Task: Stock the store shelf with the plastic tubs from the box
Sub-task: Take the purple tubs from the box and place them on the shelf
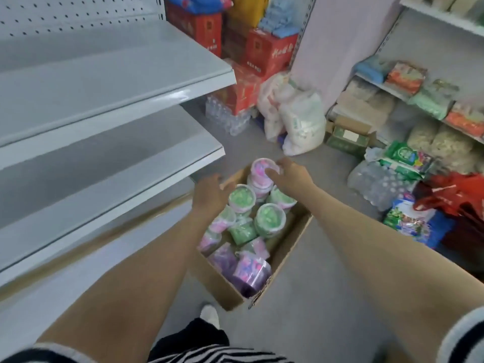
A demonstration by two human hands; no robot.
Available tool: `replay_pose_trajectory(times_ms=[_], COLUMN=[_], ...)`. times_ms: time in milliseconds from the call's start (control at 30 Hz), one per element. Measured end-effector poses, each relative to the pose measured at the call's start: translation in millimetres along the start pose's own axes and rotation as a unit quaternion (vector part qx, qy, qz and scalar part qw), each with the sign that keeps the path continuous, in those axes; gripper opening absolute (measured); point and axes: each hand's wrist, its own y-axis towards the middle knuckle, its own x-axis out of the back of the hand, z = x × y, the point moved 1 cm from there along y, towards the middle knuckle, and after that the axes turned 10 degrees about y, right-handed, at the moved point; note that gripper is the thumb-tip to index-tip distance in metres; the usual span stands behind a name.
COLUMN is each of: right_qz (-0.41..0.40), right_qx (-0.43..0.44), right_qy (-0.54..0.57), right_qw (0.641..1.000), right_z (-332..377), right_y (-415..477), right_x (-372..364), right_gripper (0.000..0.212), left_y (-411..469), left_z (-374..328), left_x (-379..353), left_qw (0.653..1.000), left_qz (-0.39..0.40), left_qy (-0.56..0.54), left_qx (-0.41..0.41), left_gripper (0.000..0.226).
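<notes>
An open cardboard box (288, 244) stands on the grey floor, filled with several plastic tubs in pink, green and purple. My right hand (290, 174) grips a pink tub (260, 169) at the box's far end, fingers curled over its rim. My left hand (209, 195) hovers over the box's left edge beside a green tub (242, 199), fingers loosely spread and holding nothing. The grey metal store shelf (117, 100) rises in tiers at the left, its boards bare.
Red cartons (267, 51), bottled-water packs (227, 119) and white sacks (296, 119) crowd the far floor. A second shelf unit (419, 100) with bagged goods stands at the right, with more bags and water packs on the floor below. My shoe (209, 314) shows near the box.
</notes>
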Motion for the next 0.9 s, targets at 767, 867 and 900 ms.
replay_pose_trajectory(times_ms=[767, 867, 900], right_qz=[0.174, 0.204, 0.209], right_qx=[-0.172, -0.179, -0.188], right_qy=[0.087, 0.127, 0.145], right_qw=[0.966, 0.954, 0.949], right_z=[-160.0, -165.6, -160.4], right_y=[195.2, 217.1, 219.2], right_x=[-75.2, -81.6, -80.5], right_gripper=[0.068, 0.076, 0.063], left_y=[4.7, -2.2, -3.1], left_z=[59.0, 53.6, 53.3], left_x=[-224.9, -228.7, -231.5], left_qw=[0.882, 0.866, 0.862], left_qz=[0.342, 0.322, 0.318], left_qy=[0.055, 0.02, 0.017], left_qx=[0.319, 0.381, 0.394], left_gripper=[0.071, 0.069, 0.068])
